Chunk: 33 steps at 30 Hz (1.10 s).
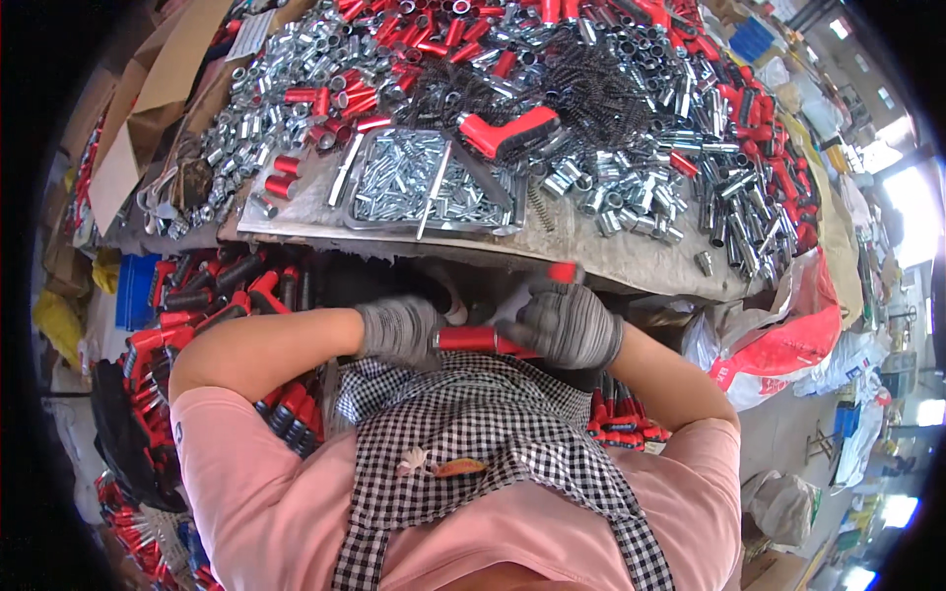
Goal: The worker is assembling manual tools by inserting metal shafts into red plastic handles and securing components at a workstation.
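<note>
In front of my checked apron, my left hand [399, 330], in a grey striped glove, is closed round the left end of a shiny red metal tube [468, 339]. My right hand [570, 325], gloved alike, wraps a red tool body [563, 272]; one red end sticks out above the fingers and more red shows below, meeting the tube. The glove hides most of this body's shape. On the bench beyond lies a red and black pistol-shaped tool [507, 130], across the edge of a clear tray [507, 222] of small metal pins.
The bench edge [591, 266] runs just beyond my hands. Heaped on it are silver sockets [266, 108], dark coiled springs [586, 84] and red sleeves [281, 185]. Red and black tools [197, 295] pile up at left below; a red and white sack [788, 325] hangs at right.
</note>
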Motion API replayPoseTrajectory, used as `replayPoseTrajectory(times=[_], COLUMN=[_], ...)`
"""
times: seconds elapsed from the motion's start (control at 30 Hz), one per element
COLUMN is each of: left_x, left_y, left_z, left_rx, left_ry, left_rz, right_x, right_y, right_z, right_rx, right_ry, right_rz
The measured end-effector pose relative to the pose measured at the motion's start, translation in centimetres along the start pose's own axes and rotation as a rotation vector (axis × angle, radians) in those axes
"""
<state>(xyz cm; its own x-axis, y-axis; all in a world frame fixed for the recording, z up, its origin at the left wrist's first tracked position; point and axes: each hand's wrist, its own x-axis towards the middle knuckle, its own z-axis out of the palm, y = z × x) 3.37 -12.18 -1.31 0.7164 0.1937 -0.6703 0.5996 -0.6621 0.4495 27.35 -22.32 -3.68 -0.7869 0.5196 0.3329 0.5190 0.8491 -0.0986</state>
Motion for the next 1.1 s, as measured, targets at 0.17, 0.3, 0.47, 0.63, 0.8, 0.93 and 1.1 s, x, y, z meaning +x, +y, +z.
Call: replayPoseTrajectory(times=[0.17,0.3,0.47,0.63,0.8,0.93,1.1], left_x=[-0.5,0.9,2.0,0.8,-1.5,-3.0,-3.6], left_y=[-1.1,-2.0,-2.8,-1.1,-2.6,-2.5,-4.7], left_z=[-1.7,-1.6,2.2,0.4,-1.2,-2.2,-3.9], left_rx=[0.791,0.117,-0.641,0.17,0.568,0.641,0.946], left_ry=[0.948,0.413,-0.325,0.311,0.76,0.798,1.412], left_rz=[0.14,0.143,0.236,0.027,0.052,0.043,0.413], right_x=[1.4,2.0,1.8,1.4,3.4,4.8,5.4], right_y=[-3.5,-0.9,0.7,0.1,-3.6,-5.2,-5.4], right_z=[1.4,-1.8,-2.4,-0.6,0.6,0.5,4.7], right_rx=[0.672,0.339,-0.184,-0.186,-0.063,0.337,0.727], right_ry=[0.166,0.093,0.098,0.056,0.289,0.328,0.469], right_rz=[0.653,0.474,-0.323,-0.06,0.441,0.676,0.598])
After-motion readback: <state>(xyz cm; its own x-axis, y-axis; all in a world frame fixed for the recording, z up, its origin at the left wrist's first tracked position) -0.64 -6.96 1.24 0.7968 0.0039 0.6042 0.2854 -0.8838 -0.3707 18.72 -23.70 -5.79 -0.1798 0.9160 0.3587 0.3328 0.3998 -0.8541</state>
